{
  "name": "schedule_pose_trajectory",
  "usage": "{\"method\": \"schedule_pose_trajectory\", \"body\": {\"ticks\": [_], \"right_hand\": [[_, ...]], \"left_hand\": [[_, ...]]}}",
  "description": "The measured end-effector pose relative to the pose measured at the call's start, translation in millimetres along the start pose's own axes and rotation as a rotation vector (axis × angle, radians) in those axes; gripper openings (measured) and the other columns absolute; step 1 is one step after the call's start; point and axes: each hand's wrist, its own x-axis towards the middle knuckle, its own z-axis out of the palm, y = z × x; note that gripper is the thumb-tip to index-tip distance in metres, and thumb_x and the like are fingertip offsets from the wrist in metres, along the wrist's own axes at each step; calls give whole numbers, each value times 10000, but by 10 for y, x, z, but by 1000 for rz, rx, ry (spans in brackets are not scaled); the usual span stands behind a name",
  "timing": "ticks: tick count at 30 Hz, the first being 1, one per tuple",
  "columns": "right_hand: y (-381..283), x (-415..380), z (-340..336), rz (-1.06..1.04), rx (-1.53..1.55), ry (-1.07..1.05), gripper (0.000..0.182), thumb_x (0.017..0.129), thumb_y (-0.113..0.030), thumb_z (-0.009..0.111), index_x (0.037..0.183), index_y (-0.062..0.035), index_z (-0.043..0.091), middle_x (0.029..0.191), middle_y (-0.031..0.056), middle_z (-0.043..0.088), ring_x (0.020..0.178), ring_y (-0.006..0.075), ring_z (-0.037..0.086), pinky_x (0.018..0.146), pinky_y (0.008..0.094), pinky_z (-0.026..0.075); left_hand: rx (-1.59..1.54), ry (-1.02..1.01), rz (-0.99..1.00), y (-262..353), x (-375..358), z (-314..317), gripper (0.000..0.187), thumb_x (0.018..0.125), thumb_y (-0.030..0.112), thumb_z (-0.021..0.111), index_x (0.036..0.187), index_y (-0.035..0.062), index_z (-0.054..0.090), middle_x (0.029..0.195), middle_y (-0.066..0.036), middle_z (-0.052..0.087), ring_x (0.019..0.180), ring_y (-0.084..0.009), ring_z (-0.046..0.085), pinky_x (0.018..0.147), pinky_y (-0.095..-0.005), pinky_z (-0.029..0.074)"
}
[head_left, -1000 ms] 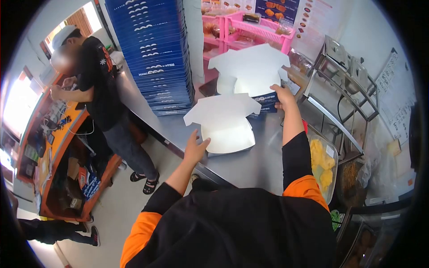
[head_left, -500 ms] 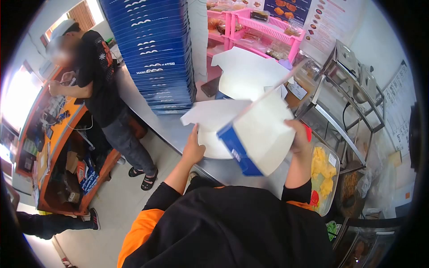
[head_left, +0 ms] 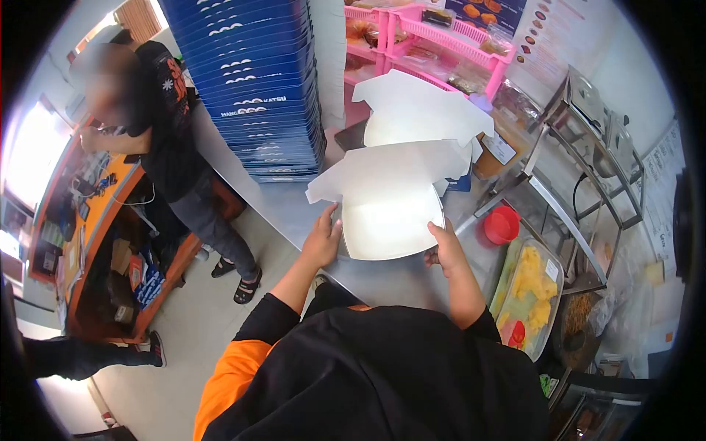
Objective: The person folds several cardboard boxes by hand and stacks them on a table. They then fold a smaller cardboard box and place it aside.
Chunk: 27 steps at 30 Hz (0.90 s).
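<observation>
An open white paper box (head_left: 393, 220) with its lid flaps spread toward the back lies at the front of the metal counter. My left hand (head_left: 322, 237) is at the box's left side, thumb and fingers close together at its edge; whether it grips the wall is unclear. With the thumb over the rim and fingers bent outside, my right hand (head_left: 444, 250) holds the right wall. Just behind stands another open white box (head_left: 419, 110), partly covered by the front one's lid. A tall stack of blue folded boxes (head_left: 261, 95) rises to the left.
Pink baskets (head_left: 419, 55) with packets are at the back. On the right are a red cup (head_left: 501, 225), a tray of yellow food (head_left: 531, 287) and a metal rack (head_left: 588, 198). A person (head_left: 158, 125) stands at an orange counter (head_left: 118, 198) on the left.
The box that my right hand held raised and tilted now sits level in front of me. My right hand has moved left, and the red cup has come into full view.
</observation>
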Motion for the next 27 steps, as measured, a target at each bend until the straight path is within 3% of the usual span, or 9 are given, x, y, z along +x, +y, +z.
{"method": "schedule_pose_trajectory", "body": {"ticks": [2,8,12,21,22,23,24,26,27], "right_hand": [[-45,-43,44,-32,-8,31,564,806,-380,516,1245,-83,325,849,112,548,436,142,474,338,262,396],[45,18,26,-41,-67,76,526,809,-422,508,1208,-113,358,758,91,545,404,142,471,327,250,404],[50,-24,71,-74,-24,88,501,814,-444,504,1165,-106,387,730,83,549,398,145,483,311,253,401],[166,47,81,-94,-65,112,466,798,-466,519,1066,-89,461,704,77,553,411,151,487,336,255,406],[167,61,86,-105,-62,120,456,788,-465,527,1048,-93,484,708,72,553,428,149,485,357,260,410],[233,141,35,-60,-17,78,462,785,-458,529,1067,-95,482,732,73,560,436,147,487,363,264,416],[324,255,-34,-46,5,32,563,801,-416,515,1232,-95,346,874,134,564,441,174,504,342,270,434],[131,17,137,1,-30,95,578,788,-442,521,1216,-88,362,927,126,554,515,190,519,386,283,445],[166,1,156,-53,-28,106,539,800,-447,512,1201,-106,396,797,101,567,448,153,497,374,279,437]], "left_hand": [[3,30,2,46,-20,-11,454,901,327,396,1304,137,307,1148,-234,476,1068,-370,478,891,-396,385],[-26,10,-160,238,2,-84,412,891,343,419,1232,115,385,1020,-203,557,980,-334,538,837,-388,412],[-198,248,-25,32,67,56,382,893,349,435,1151,68,454,987,-191,556,908,-318,551,806,-362,421],[-258,-20,-277,-60,190,96,531,870,513,379,1172,81,451,970,-226,597,988,-337,554,872,-392,393],[-219,-8,-323,53,148,23,615,884,540,286,1228,50,426,1136,-252,524,1121,-336,474,955,-383,336],[-280,-9,-201,-210,255,147,668,902,524,215,1271,-8,377,1267,-255,411,1216,-330,372,1014,-360,269],[-315,-60,-220,45,134,-59,671,917,492,185,1278,-50,348,1320,-242,350,1259,-324,305,1045,-343,218],[-163,-4,-193,-265,190,125,585,935,405,196,1227,-58,406,1275,-259,394,1204,-366,362,1023,-375,264],[-148,-34,-252,-61,130,14,527,941,347,215,1209,-57,423,1258,-279,398,1184,-386,374,1016,-383,277]]}}
